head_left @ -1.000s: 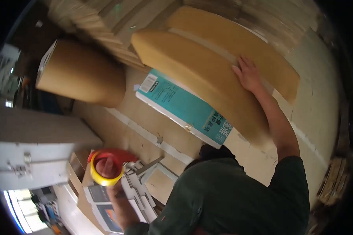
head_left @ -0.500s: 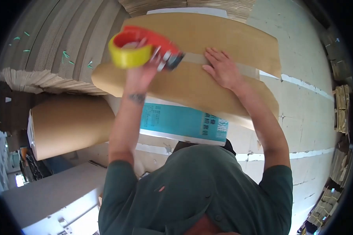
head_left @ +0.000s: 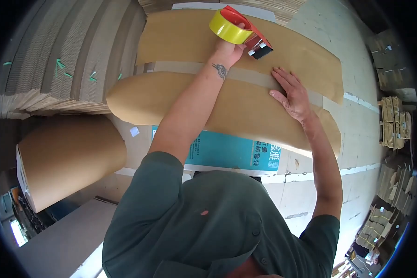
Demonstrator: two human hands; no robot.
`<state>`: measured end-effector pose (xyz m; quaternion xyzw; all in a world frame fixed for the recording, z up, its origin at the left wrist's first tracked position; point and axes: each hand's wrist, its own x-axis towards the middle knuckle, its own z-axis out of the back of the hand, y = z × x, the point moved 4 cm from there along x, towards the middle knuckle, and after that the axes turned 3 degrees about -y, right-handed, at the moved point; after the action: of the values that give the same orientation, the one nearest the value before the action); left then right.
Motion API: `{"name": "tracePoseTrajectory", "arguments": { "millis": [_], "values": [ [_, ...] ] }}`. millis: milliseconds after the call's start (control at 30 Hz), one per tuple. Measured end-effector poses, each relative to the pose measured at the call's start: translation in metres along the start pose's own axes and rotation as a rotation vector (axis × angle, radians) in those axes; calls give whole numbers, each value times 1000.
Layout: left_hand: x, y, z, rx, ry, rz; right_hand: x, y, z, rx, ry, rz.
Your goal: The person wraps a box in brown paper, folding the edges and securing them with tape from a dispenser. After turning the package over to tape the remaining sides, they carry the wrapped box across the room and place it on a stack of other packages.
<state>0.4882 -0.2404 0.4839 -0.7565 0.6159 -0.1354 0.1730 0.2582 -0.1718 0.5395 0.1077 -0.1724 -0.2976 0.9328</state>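
Note:
My left hand [head_left: 228,52] is closed around a red tape dispenser [head_left: 256,38] loaded with a yellow roll of tape [head_left: 230,31]. It holds the dispenser above the far half of a sheet of brown wrapping paper [head_left: 157,95]. Under my left forearm, a pale strip [head_left: 176,67] runs lengthwise between the paper's two edges. My right hand [head_left: 293,95] lies flat near the right end of that strip, fingers stretched out and pressing on the paper. Below the near paper edge shows a turquoise and white printed box [head_left: 224,150], its upper part covered by the paper.
Stacks of flat cardboard [head_left: 78,51] stand at the left, with more cardboard [head_left: 204,3] behind the paper. A brown roll-shaped bundle [head_left: 74,157] lies lower left. Bundled cardboard [head_left: 394,123] lines the far right, across the pale floor [head_left: 356,125].
My left hand has carried the tape dispenser right and away from me, uncovering the strip's left end. My right hand still rests on the paper; the whole view has shifted somewhat.

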Motion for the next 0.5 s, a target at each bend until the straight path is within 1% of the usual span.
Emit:
{"name": "tracePoseTrajectory", "arguments": {
  "millis": [100,133,233,267,300,333,367,467,500],
  "values": [
    [5,-1,-1,22,2,20,13,19,1,-78,-35,-135],
    [8,-3,-3,16,2,22,21,30,-2,-82,-31,-136],
    [9,0,-3,-12,32,-94,32,57,-12,-335,-27,-328],
    [-7,7,7,-19,1,-76,32,58,-17,-325,6,-340],
    [-3,9,16,-36,1,-26,34,57,-21,-350,-75,-321],
    [9,14,24,-55,-1,20,31,59,-26,-374,-154,-297],
    [37,28,33,-69,9,50,26,59,-35,-358,-120,-298],
    [83,53,56,-82,121,84,30,46,-38,-413,-145,-257],
    [86,51,66,-87,161,93,32,48,-34,-406,-144,-241]
  ]
}}
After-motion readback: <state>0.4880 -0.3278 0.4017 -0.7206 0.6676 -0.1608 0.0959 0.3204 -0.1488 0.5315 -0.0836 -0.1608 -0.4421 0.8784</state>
